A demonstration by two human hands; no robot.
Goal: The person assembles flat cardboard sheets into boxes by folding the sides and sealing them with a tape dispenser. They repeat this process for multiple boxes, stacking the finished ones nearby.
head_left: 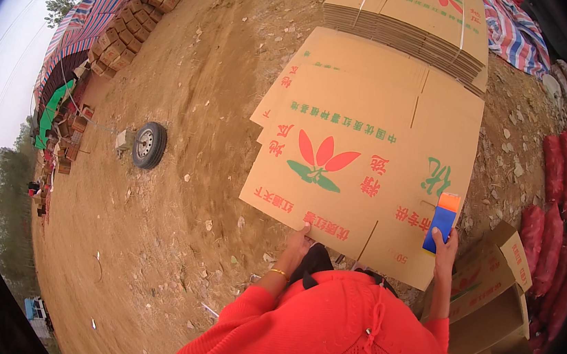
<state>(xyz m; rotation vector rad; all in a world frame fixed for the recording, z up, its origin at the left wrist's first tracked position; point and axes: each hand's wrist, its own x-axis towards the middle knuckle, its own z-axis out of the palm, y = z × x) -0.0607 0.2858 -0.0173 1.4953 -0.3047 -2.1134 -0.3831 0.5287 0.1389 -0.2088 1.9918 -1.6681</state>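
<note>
Our right hand (448,248) is closed around a blue, oblong block with an orange end (440,228), our thumb lying along its face. The block is over the near right part of a flat, tan cardboard sheet printed with red petals and green leaves (364,137), which lies in front of us on top of another, slightly offset. Our left hand (297,243) is at the sheet's near edge, thumb tip on the printed side; its other fingers are hidden, so we cannot tell how tightly it grips. Beyond the sheet we see a thick, strapped stack of folded tan cardboard (410,26). To our right stand an open brown cardboard carton (491,306) and, farther out, long red sacks (549,246).
</note>
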